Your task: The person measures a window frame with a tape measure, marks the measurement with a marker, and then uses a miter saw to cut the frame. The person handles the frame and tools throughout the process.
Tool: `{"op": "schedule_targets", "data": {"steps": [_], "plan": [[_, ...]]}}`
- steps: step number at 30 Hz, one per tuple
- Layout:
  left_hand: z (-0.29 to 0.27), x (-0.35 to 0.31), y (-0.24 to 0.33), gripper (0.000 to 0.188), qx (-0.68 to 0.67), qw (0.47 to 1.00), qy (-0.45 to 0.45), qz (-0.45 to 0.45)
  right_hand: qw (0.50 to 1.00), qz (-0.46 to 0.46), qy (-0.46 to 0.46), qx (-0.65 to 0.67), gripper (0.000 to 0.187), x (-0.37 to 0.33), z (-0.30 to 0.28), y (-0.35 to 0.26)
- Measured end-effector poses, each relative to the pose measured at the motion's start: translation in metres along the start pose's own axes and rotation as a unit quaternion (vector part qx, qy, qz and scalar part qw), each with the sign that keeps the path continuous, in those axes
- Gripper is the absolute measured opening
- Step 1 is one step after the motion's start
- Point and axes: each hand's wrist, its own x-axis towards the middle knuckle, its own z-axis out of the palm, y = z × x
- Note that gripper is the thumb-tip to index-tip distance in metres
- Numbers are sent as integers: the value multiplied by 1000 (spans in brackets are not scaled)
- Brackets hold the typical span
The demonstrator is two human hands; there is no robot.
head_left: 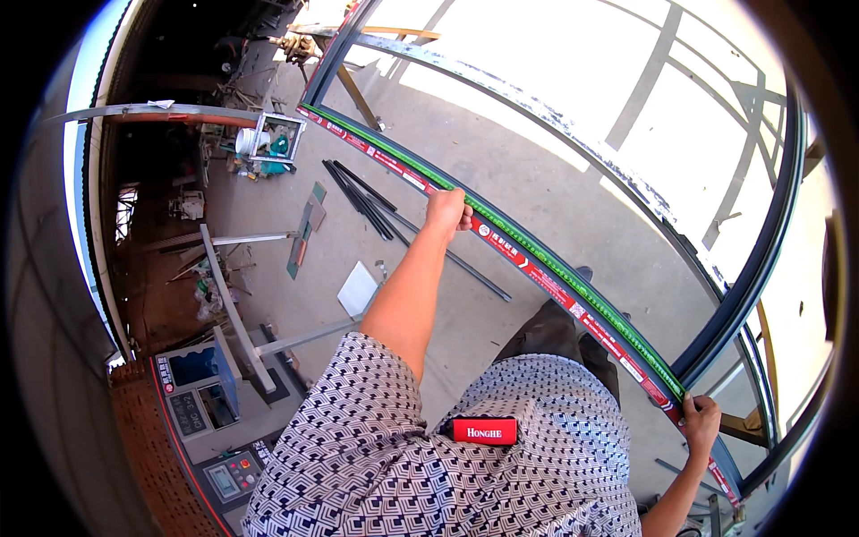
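Note:
A large dark metal window frame (777, 224) stretches across the view in front of me, its near rail covered with red printed protective film (519, 259). Along the top of that rail runs a bright green strip (573, 279), from the far left corner down to the near right. My left hand (447, 213) is closed over the rail around its middle, fingers curled at the green strip. Near the lower right corner, my right hand (701, 421) grips the same rail, its thumb by the strip's end. Whether either hand also holds the strip itself is unclear.
Dark metal bars (362, 199) and a white sheet (358, 288) lie on the concrete floor to the left. A grey metal stand (234, 309) is beside a machine with a control panel (234, 474). Farther off are a white bucket (252, 140) and scattered scraps.

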Motion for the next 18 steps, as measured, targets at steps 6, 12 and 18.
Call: {"op": "schedule_targets", "data": {"steps": [6,12,18], "plan": [[-13,-2,-2,24,18,1000,11,-2,1000,5,-13,9,41,-4,-1,-16],[9,10,9,25,65,998,-9,18,997,74,-1,-2,39,-11,-9,-18],[-21,15,-5,31,99,995,17,-6,995,81,-33,-58,39,11,-13,-16]]}}
